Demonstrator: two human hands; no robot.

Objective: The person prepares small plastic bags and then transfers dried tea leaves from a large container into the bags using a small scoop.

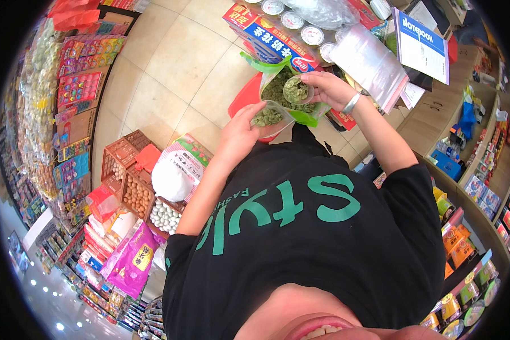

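My left hand [239, 134] grips the edge of a clear plastic bag [276, 120] that has green flat pieces in its bottom. My right hand [332, 90] holds a small clear cup [297, 92] by its side, and similar green pieces fill it. The cup is tilted over a large green-edged bag [299, 116], whose mouth gapes and shows many more green pieces [275, 91] inside. What exactly the pieces are, I cannot tell. A red plastic surface [243, 95] shows behind and below the bags.
Beyond the bags stands a carton [270, 38] beside several lidded cans [292, 19]. Clear plastic bags [365, 63] and a notebook [424, 44] lie to the right. Egg crates [123, 155] and a white bag [172, 180] sit on my left. Shop shelves [463, 170] line both sides.
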